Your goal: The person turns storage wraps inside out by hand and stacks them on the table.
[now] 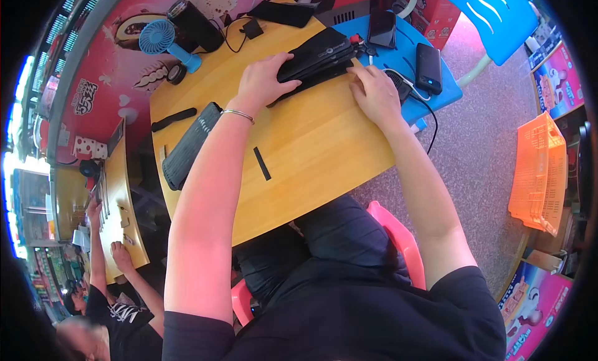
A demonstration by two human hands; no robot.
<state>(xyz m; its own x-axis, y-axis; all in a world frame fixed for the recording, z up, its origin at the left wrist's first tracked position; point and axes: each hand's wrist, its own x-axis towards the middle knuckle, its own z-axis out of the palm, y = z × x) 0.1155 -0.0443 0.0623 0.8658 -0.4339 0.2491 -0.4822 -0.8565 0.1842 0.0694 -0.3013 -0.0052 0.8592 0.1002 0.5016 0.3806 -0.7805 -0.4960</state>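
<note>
A stack of flat black pouches (pixel 314 57) with a small pale mark lies at the far side of the wooden table. My left hand (pixel 266 80) spans its left end, thumb on the near edge and fingers on the far edge. At its right end, my right hand (pixel 375 94) has bent fingers against the near corner; the fingertips are partly hidden. Both hands are closed about the stack. A short black strip (pixel 262 163) lies on the table between my forearms. Beside my left forearm rests a dark grey ribbed bundle (pixel 194 146), with a black strap (pixel 174 119) beyond it.
Along the table's (pixel 305 168) back stand a blue fan (pixel 158 38) and a black bottle (pixel 195 26). A blue stool (pixel 450 98) at right bears a phone (pixel 382 29), a power bank (pixel 428 68) and cables. An orange basket (pixel 537 174) stands on the floor. Another person (pixel 124 305) sits at left.
</note>
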